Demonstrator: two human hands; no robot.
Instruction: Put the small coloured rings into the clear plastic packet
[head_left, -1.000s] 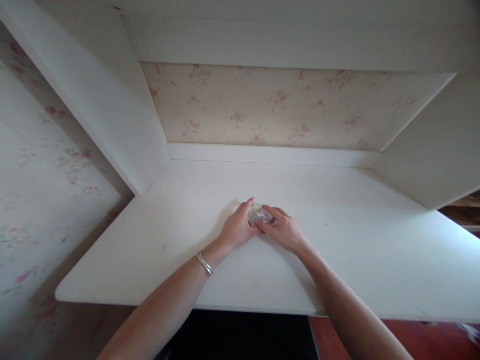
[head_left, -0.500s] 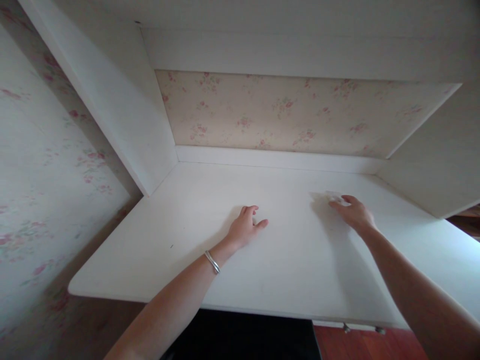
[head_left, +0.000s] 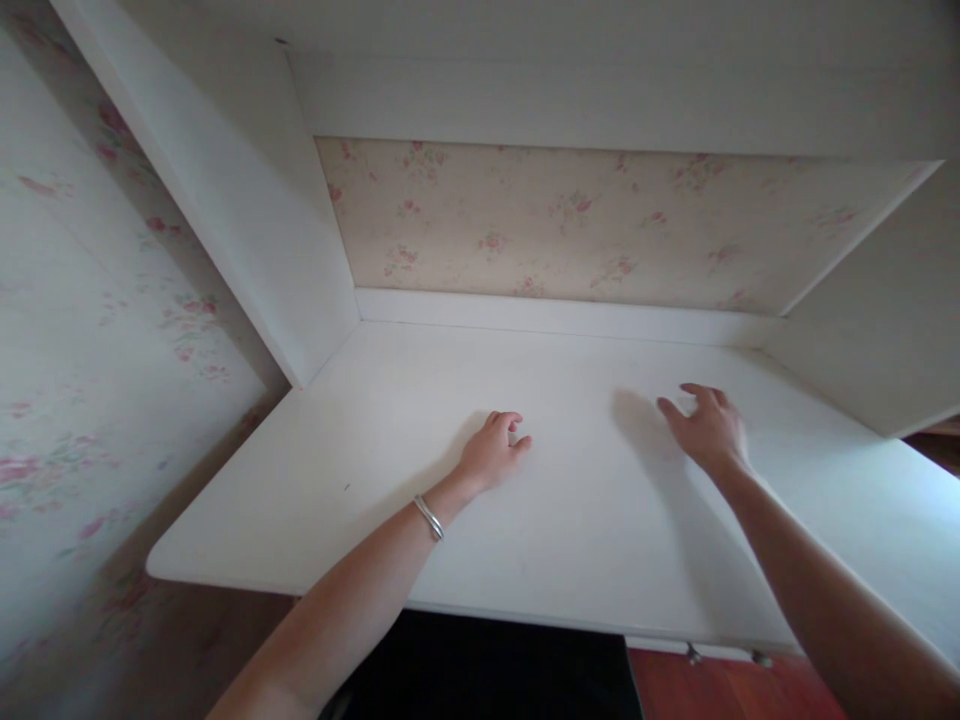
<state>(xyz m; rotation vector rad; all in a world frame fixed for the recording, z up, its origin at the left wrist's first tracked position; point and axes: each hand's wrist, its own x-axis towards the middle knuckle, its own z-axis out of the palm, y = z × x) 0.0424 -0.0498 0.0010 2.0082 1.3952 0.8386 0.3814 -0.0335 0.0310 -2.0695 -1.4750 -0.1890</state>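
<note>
My left hand [head_left: 491,452] rests on its side on the white desktop [head_left: 577,530], left of the middle. Its fingers are loosely curled, with the thumb apart and nothing visible between them. A silver bracelet [head_left: 429,518] circles that wrist. Farther right, my right hand [head_left: 706,428] hovers over the desktop and casts a shadow to its left. Thumb and forefinger are spread, and no object shows between them.
White side panels [head_left: 247,200] flank the desk, and a white overhead shelf [head_left: 570,90] spans above. Floral wallpaper [head_left: 525,225] covers the wall behind. A small dark mark [head_left: 347,487] lies on the left of the desktop. Drawer knobs [head_left: 694,654] stick out under the front edge.
A whitish, see-through thing at my right fingertips has gone from view, and those fingers have spread. My left hand has stayed nearly in place. The view has shifted slightly.
</note>
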